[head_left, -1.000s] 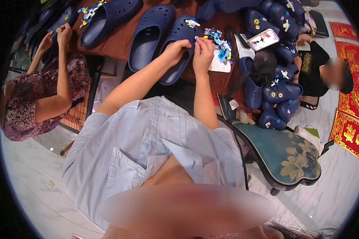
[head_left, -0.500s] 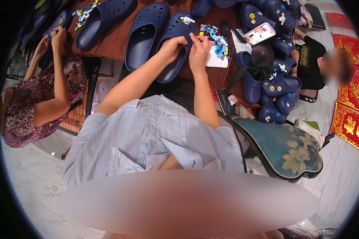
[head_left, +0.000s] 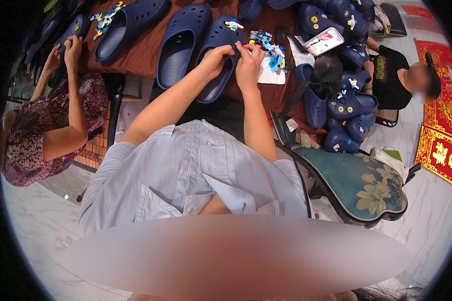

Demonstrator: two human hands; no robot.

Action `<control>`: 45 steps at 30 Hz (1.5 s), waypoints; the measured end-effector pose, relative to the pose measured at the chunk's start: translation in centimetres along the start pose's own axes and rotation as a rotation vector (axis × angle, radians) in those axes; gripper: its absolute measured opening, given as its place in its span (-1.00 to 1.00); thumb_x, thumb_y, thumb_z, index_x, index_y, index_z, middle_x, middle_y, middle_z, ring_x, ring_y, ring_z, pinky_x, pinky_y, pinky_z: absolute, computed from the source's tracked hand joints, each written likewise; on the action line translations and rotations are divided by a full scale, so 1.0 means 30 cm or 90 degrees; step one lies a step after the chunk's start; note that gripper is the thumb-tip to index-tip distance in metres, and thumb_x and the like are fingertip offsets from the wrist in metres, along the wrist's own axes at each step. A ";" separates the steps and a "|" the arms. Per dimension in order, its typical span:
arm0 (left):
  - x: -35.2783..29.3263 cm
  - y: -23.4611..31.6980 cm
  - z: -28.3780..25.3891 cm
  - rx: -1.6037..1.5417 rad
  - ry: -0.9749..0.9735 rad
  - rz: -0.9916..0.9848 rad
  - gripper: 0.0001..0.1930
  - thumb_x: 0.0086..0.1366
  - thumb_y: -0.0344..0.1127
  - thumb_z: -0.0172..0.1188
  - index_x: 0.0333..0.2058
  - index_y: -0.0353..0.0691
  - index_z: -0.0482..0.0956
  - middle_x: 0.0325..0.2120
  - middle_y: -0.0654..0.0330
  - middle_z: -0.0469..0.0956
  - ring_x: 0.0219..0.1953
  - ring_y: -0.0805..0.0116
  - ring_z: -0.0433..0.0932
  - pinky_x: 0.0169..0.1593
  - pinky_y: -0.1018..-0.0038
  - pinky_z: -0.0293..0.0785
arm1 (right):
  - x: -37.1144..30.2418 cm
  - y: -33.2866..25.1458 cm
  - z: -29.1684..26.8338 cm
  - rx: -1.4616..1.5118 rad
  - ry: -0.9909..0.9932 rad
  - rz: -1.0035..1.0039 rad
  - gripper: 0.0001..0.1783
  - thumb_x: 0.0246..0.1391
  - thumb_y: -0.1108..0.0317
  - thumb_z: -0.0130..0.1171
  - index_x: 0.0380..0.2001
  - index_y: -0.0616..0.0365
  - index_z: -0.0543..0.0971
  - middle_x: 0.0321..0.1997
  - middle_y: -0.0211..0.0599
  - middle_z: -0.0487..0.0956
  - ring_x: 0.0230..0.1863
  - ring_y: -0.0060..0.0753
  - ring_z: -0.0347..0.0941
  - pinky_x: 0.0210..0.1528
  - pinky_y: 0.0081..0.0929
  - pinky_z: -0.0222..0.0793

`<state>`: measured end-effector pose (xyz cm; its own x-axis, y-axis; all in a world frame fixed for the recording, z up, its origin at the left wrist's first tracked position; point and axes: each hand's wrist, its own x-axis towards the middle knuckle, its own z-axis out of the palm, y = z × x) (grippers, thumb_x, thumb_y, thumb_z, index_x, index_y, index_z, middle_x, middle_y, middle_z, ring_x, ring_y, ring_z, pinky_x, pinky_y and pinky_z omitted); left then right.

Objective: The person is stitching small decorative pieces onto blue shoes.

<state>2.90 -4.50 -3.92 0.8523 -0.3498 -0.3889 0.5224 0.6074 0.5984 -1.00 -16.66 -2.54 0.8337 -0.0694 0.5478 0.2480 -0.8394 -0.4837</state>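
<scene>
Brown table (head_left: 145, 52) across the top, lined with navy clogs; pale marble floor (head_left: 35, 220) below. Left hand (head_left: 215, 56) closed on the right edge of a clog (head_left: 221, 55), fingers curled over the rim. Right hand (head_left: 248, 60) just beside it, thumb and fingertips pinched together at the same rim; whether a charm sits in the pinch cannot be told. Clog lying on the table in front of the chest, toe pointing away, a white charm (head_left: 233, 24) fixed near its toe. Second clog (head_left: 183, 42) just left of it, third clog (head_left: 130, 27) further left. Heap of small coloured charms (head_left: 268, 47) on white paper (head_left: 271, 75) just right of the right hand. Phone (head_left: 324, 41) lying among a pile of decorated clogs (head_left: 344, 108) at the right. Green floral chair (head_left: 356, 183) below that pile. At the far left, a second person in a patterned top (head_left: 30, 140), both hands raised to a clog at the table edge. At the right, a third person in a black shirt (head_left: 386, 75).
</scene>
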 end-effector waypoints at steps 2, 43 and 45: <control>-0.002 0.000 -0.001 0.003 -0.004 0.000 -0.94 0.06 -0.47 0.22 -0.44 -0.24 0.59 -0.43 0.26 0.57 -0.30 0.44 0.51 -0.13 0.50 0.36 | 0.000 -0.003 -0.004 -0.001 -0.007 0.002 -0.50 -0.14 0.75 0.09 -0.09 0.13 0.65 -0.13 -0.13 0.47 0.01 -0.03 0.31 0.10 -0.21 0.28; -0.031 0.014 0.028 0.018 0.020 0.002 -0.81 0.00 -0.44 0.25 -0.34 -0.27 0.55 -0.33 0.22 0.53 -0.21 0.38 0.47 -0.01 0.47 0.34 | -0.058 0.276 -0.214 -0.126 0.033 0.270 -0.54 -0.08 0.61 0.25 -0.03 0.18 0.53 -0.10 -0.01 0.48 -0.06 0.03 0.41 0.02 -0.16 0.31; -0.028 0.012 0.025 0.018 0.017 0.006 -0.81 0.00 -0.44 0.25 -0.34 -0.26 0.55 -0.33 0.23 0.53 -0.21 0.39 0.47 -0.02 0.47 0.34 | -0.062 0.267 -0.219 -0.097 0.082 0.218 -0.55 -0.09 0.64 0.23 -0.04 0.25 0.51 -0.10 0.00 0.48 -0.06 0.08 0.42 0.01 -0.17 0.34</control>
<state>2.39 -4.52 -2.85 0.8562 -0.3253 -0.4014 0.5155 0.5897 0.6217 -3.81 -26.79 -2.96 0.7839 -0.4179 0.4592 -0.1176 -0.8261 -0.5512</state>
